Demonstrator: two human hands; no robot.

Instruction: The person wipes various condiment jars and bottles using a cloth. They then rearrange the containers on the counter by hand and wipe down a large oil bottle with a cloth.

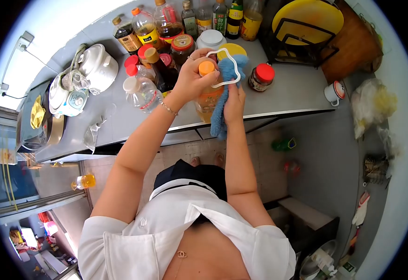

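Grey countertop (295,93) runs across the far side of a narrow kitchen, with tall sauce and oil bottles lined up at its back and a floor of pale tiles (260,154) below. Near its front edge is a clear plastic bottle with an orange screw cap and amber-orange contents (206,103), held between the person's hands. Its long axis runs roughly away from the body: cap at the far end, base pointing back towards the person. How much it tilts, and whether the base rests on anything, I cannot tell.

The left hand (189,83) is at the cap end, thumb and fingers curled closed around the neck just beside the cap, so it is the nearer hand to the lid. A wavy white loop (238,70) arcs out from those fingers to the bottle's right; whether it is fixed to the bottle is unclear. The right hand (233,103) lies along the right flank, its fingers pinching a fluffy blue cloth (218,116) that hangs lengthwise down that side — nearly parallel to the bottle and seemingly against it.

Beyond the cap are a white-lidded jar (211,39) and a round yellow lid (232,50); a dark jar with a red lid (262,77) stands to the right, apart from both hands.
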